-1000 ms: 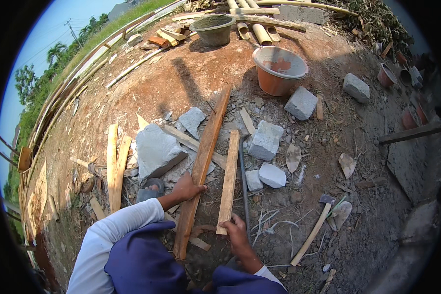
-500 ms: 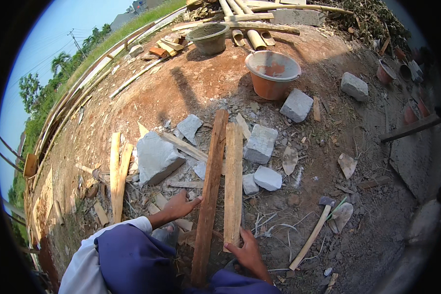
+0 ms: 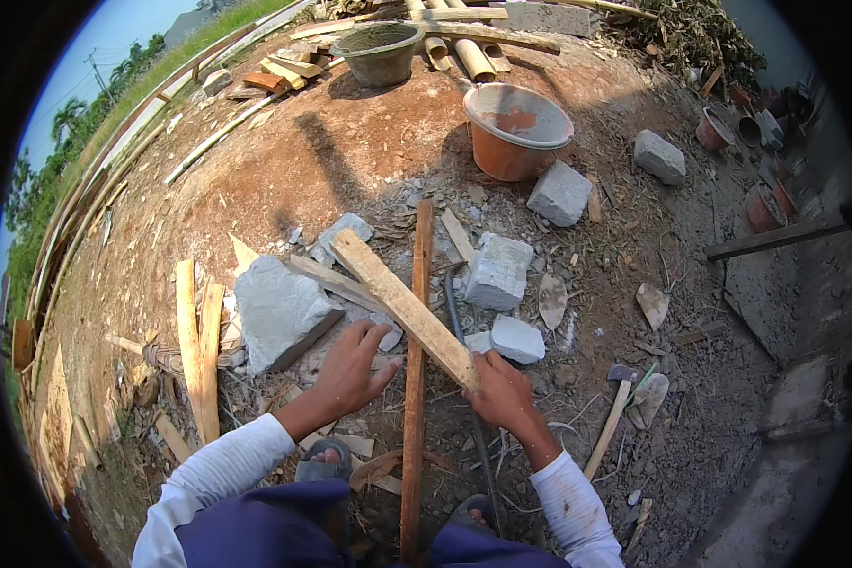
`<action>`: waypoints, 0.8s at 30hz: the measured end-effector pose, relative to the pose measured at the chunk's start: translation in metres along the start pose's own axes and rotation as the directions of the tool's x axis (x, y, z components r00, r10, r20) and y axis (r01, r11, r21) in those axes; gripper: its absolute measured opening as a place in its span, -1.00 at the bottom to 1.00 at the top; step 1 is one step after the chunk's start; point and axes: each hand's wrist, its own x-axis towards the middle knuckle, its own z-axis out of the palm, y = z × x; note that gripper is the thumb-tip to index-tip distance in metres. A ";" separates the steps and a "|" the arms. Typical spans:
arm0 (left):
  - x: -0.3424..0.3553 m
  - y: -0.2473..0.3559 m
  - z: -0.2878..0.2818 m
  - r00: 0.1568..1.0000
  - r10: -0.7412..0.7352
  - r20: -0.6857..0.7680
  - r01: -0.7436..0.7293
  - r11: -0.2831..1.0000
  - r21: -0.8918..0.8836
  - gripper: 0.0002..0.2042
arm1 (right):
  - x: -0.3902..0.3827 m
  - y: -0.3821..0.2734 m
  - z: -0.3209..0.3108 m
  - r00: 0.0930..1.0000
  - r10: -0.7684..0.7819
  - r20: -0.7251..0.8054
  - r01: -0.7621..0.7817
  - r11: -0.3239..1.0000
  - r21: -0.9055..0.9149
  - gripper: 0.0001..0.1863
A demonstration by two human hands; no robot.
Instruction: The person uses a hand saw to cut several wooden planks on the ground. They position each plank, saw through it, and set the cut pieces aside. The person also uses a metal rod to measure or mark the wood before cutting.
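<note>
My right hand (image 3: pixel 504 393) grips the lower end of a pale, rough wooden plank (image 3: pixel 398 301). The plank slants up to the left and crosses in front of a narrow reddish-brown wooden batten (image 3: pixel 414 464). That batten runs lengthwise between my feet, away from me. My left hand (image 3: pixel 346 377) is open, fingers spread, just left of the batten and below the plank, holding nothing. Behind the plank and right of the batten lies a dark metal bar (image 3: pixel 455 312), partly covered by my right hand and the plank.
A large grey block (image 3: pixel 279 308) lies left, a smaller block (image 3: pixel 499 273) right of the batten. A hammer-like tool (image 3: pixel 608 426) with a wooden handle rests at right. Split wood (image 3: pixel 197 350) lies left. An orange bucket (image 3: pixel 511 156) and a grey-green bucket (image 3: pixel 381 62) stand farther off.
My right hand has lifted the pale plank and swung its far end left across the batten. My left hand has opened beside the batten. The dark bar now shows.
</note>
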 end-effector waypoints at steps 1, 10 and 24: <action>-0.011 0.007 0.014 0.979 0.168 0.113 -0.176 0.982 0.069 -0.54 | 0.002 -0.002 0.000 1.000 -0.003 -0.003 0.003 1.000 -0.020 -0.37; -0.062 -0.006 0.061 0.772 0.470 0.428 -0.565 0.816 0.123 -0.63 | 0.016 0.003 -0.039 0.996 -0.054 0.066 0.069 0.965 -0.252 -0.33; -0.092 -0.050 0.062 0.847 0.489 0.210 -0.495 0.869 -0.030 -0.66 | 0.055 -0.006 -0.057 0.951 -0.119 0.284 0.196 0.946 -0.258 -0.32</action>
